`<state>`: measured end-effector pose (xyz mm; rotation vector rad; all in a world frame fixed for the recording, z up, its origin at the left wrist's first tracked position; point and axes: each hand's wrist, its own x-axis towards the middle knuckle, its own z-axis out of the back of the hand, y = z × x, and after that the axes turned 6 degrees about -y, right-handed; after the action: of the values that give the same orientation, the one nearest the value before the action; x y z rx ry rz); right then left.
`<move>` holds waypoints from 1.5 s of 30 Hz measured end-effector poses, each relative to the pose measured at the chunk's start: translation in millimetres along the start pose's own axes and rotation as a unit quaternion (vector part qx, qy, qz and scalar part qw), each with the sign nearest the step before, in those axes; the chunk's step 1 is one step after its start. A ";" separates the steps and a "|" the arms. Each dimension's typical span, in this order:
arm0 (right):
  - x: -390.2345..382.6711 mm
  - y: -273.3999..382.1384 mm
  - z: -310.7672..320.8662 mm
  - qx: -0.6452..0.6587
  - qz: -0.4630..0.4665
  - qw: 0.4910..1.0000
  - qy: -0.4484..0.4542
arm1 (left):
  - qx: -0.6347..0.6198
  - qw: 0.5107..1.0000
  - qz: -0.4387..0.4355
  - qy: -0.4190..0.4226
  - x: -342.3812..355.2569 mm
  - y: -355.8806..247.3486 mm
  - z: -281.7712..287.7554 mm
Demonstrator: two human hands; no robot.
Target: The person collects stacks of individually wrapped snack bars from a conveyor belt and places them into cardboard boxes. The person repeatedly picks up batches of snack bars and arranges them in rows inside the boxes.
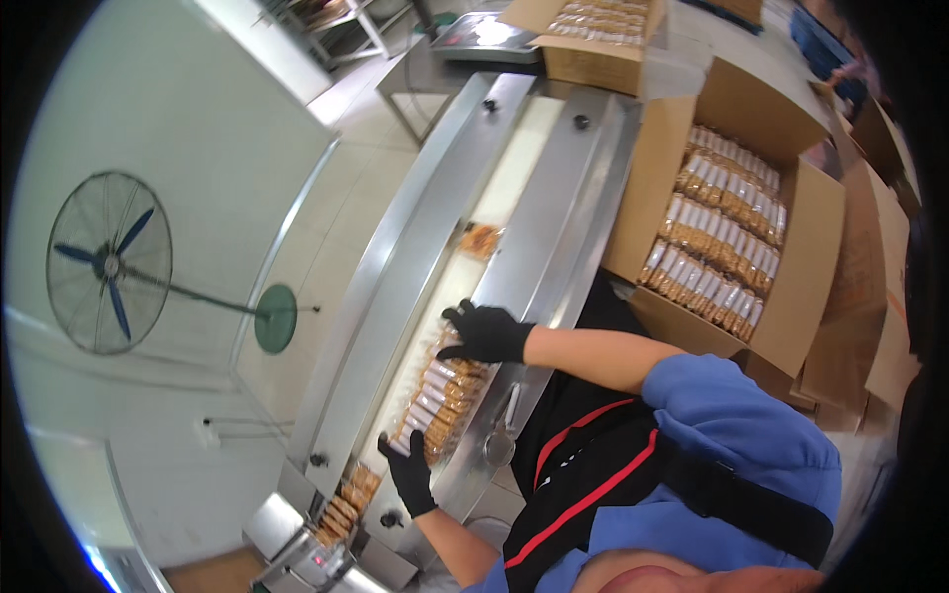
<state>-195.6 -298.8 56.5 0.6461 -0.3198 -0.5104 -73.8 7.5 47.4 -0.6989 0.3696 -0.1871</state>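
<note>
A row of clear-wrapped snack packets point(442, 397) stands on edge on the conveyor's white belt, pressed close together. My right hand point(489, 333), in a black glove, grips the far end of the row with its fingers curved over it. At the near end my left hand point(408, 472), gloved alike, holds the last packets, thumb and fingers partly bent. Farther along the belt a single packet point(480, 240) lies flat. Behind my left hand more packets point(343, 506) come in a line from a metal machine outlet point(318, 559).
On my right an open cardboard box point(781, 262) holds several rows of packets. Another filled box point(593, 65) and a scale point(484, 38) stand beyond the conveyor's far end. A standing fan point(111, 265) is at left. A round metal tool point(499, 448) rests on the conveyor's near edge.
</note>
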 end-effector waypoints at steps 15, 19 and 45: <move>8.0 28.4 14.5 -0.100 0.055 0.993 0.035 | 0.103 0.993 -0.039 -0.051 1.9 -21.1 -3.2; 7.9 10.9 -10.1 -0.026 0.014 0.999 0.019 | 0.071 0.992 -0.056 -0.083 -4.8 -26.2 -3.7; -11.5 -14.0 24.9 -0.017 -0.013 1.000 0.002 | 0.098 0.987 -0.065 -0.106 -26.8 -66.0 -40.9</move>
<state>-220.8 -314.3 64.9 0.6179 -0.2985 -0.5376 -117.4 -58.6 69.2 -0.5424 0.0996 -0.2671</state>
